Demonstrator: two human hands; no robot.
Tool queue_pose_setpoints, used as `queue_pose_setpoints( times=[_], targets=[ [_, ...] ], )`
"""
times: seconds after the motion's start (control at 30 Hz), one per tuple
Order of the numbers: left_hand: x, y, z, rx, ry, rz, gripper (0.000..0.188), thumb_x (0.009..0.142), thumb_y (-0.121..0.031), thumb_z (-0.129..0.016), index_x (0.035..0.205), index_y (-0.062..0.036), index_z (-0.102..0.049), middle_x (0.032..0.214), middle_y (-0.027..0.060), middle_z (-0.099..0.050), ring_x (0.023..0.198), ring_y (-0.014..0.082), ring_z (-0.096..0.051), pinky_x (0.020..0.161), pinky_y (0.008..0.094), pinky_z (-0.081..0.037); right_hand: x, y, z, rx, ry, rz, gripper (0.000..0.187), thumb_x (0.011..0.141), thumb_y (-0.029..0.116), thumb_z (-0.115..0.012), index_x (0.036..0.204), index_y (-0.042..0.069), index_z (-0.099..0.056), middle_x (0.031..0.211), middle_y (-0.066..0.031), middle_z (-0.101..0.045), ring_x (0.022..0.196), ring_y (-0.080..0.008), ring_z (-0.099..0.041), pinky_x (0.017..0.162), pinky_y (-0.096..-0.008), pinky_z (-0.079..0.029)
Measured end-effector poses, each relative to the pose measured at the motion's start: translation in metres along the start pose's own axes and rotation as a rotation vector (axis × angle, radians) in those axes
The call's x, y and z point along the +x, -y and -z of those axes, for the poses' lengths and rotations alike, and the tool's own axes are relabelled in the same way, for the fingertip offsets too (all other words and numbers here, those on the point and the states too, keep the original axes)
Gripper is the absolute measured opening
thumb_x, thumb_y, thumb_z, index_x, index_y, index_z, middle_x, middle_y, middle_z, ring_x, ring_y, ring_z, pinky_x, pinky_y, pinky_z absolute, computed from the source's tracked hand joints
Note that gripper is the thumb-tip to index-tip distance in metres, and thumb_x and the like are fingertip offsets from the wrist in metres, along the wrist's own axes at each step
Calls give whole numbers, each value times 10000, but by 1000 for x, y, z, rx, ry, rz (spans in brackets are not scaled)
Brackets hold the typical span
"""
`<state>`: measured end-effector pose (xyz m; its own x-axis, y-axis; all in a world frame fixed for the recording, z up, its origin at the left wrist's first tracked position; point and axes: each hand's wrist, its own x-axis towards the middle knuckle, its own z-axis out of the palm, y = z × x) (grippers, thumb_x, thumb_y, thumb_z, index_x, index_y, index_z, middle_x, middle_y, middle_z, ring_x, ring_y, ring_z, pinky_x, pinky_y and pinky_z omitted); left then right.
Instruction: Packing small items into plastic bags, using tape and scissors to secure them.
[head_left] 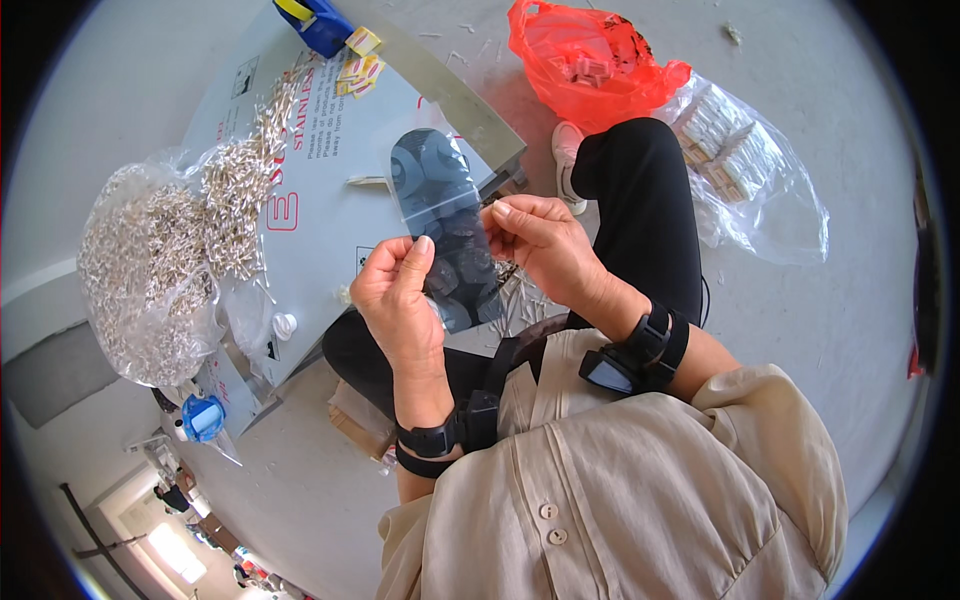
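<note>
In front of my body I hold a dark, translucent plastic sleeve (440, 215) with a rounded far end and a paler band across it. My left hand (402, 305) pinches its left edge, thumb on top and fingers curled beneath. At the right edge, the thumb and forefinger of my right hand (552, 245) are pressed together on it. A loose heap of cotton swabs (235, 205) lies to the left on the sheet-covered table (325, 215). Beside the heap, a clear bag (145, 275) bulges with more swabs. Some swabs (528, 305) show below the sleeve.
A blue tape dispenser (322, 30) and small yellow boxes (360, 75) sit at the table's far end. On the floor to the far right are a red plastic bag (600, 100) and a clear bag (740, 160) of white bundles. The table's metal corner (510, 150) is near my right knee.
</note>
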<state>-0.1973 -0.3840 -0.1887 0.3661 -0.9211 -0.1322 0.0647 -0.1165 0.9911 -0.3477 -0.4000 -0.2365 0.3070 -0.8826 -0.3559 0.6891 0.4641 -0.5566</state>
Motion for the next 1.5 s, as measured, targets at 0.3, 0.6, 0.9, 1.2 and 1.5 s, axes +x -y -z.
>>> queue_pose_setpoints(
  times=[0.3, 0.6, 0.9, 1.2, 1.5],
  targets=[
    [-1, -1, 0, -50, -32, -4, 91, 771, -13, -696, 756, 47, -629, 692, -11, -562, 644, 52, -467, 614, 177, -367, 0, -1, 2, 56, 90, 17, 76, 856, 36, -601, 903, 5, -652, 816, -25, -623, 706, -108, -551, 655, -246, -445],
    [-1, -3, 0, -71, 2, 31, 72, 803, -17, -662, 764, 30, -623, 687, -32, -531, 644, 38, -450, 605, 160, -351, 0, 1, 2, 64, 108, 1, 60, 832, 2, -618, 879, 16, -652, 798, -12, -607, 704, -96, -542, 648, -237, -431],
    [-3, 0, -1, -10, -33, -7, 43, 815, -18, -644, 792, 17, -631, 738, -13, -576, 693, 56, -495, 674, 181, -393, 0, 2, 0, 116, 67, -28, 25, 832, 7, -620, 848, 18, -636, 785, -7, -601, 679, -88, -538, 621, -232, -428],
    [-9, -1, -10, 414, -27, -287, 269, 764, -73, -704, 983, 5, -568, 920, 60, -584, 834, 150, -548, 693, 265, -452, 4, -2, 2, -2, -40, 9, 65, 816, 38, -662, 775, 46, -613, 698, 18, -582, 609, -58, -509, 557, -209, -400],
    [-20, 5, -24, 1013, 307, -662, 318, 721, -16, -656, 1012, 64, -558, 975, 179, -584, 873, 339, -589, 771, 376, -492, -2, 8, -12, -138, -128, 38, 118, 807, 73, -674, 723, 44, -597, 658, 10, -568, 612, -57, -511, 561, -198, -408]
  ],
)
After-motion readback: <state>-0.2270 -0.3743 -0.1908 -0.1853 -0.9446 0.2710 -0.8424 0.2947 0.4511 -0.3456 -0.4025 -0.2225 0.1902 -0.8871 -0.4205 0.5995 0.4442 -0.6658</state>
